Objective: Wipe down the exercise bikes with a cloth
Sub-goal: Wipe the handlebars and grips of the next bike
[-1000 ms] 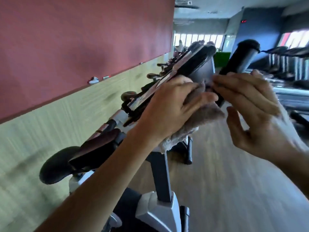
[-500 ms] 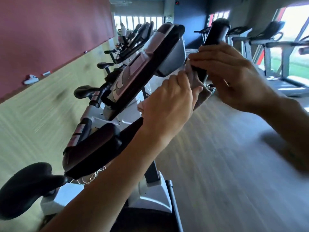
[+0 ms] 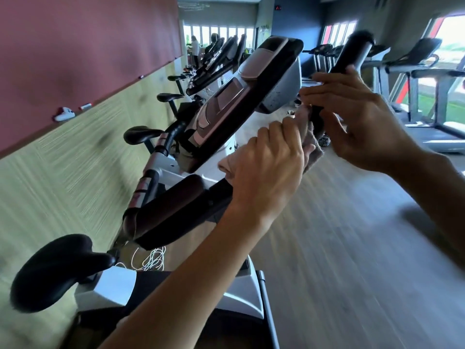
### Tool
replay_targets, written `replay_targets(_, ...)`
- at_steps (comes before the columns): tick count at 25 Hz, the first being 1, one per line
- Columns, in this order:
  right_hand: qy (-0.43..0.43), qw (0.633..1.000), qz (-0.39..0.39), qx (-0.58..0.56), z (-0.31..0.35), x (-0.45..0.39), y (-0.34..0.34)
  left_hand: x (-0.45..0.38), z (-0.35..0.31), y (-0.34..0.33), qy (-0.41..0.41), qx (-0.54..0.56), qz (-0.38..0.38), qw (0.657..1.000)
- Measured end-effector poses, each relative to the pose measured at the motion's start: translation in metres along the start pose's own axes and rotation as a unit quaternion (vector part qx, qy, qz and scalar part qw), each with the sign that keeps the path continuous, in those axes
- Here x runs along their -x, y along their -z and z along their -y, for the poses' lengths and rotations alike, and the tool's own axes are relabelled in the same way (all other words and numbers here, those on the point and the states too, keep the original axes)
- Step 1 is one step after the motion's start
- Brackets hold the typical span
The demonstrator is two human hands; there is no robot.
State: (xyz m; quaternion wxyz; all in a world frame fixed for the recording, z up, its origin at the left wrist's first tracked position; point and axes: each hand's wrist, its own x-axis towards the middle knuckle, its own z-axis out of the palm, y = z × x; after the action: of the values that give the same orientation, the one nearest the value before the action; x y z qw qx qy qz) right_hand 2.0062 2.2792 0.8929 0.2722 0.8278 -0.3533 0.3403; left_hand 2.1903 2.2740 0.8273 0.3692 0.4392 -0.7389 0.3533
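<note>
Left hand [image 3: 266,167] curled round a bunched grey-beige cloth [image 3: 313,147], fingers [image 3: 279,132] closed narrow over the fabric. Cloth pressed against the lower part of a black upright handlebar grip [image 3: 349,59], just beyond those fingertips. Right hand [image 3: 357,122] wrapped round the same grip directly above the cloth, fingers [image 3: 327,91] curled across its front, thumb below. Left of both hands, tilted console [image 3: 241,102] of the nearest exercise bike [image 3: 176,202]; below the left wrist, a padded armrest and a black saddle [image 3: 55,268]. Farther past the fingers, more bikes in a row; treadmills [image 3: 415,69] off to the right.
</note>
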Motion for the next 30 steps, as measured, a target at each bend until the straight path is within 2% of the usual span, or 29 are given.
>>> replay_targets(5, -0.006, 1.0, 0.007, -0.002, -0.001, 0.004, -0.003, 0.005, 0.007, 0.003, 0.037, 0.01, -0.006, 0.999)
replay_targets(8, -0.001, 1.0, 0.002, 0.001, 0.0, 0.004, -0.011, -0.003, 0.002, -0.002, 0.027, 0.022, -0.003, 0.999)
replay_targets(12, 0.018, 1.0, 0.005, 0.01, -0.005, 0.007, -0.008, 0.026, 0.016, 0.005, 0.034, -0.004, -0.012, 0.999)
replay_targets(15, 0.026, 0.999, 0.018, 0.018, -0.008, 0.005, -0.007, 0.007, 0.009, 0.005, 0.051, 0.01, -0.009, 0.999)
replay_targets(18, 0.018, 0.999, 0.024, 0.025, -0.006, 0.002, -0.01, -0.005, 0.003, 0.004, 0.039, 0.017, -0.005, 0.999)
replay_targets(22, -0.008, 0.999, 0.009, 0.037, 0.0, 0.006, -0.017, 0.029, 0.015, 0.013, 0.036, -0.013, 0.006, 0.999)
replay_targets(26, -0.041, 0.999, -0.014, 0.029, 0.009, 0.007, -0.026, -0.001, 0.005, 0.009, 0.074, 0.017, 0.005, 0.997)
replay_targets(30, -0.044, 0.999, -0.021, 0.021, 0.013, 0.008, -0.023, 0.013, 0.008, 0.011, 0.041, 0.0, 0.007, 0.999)
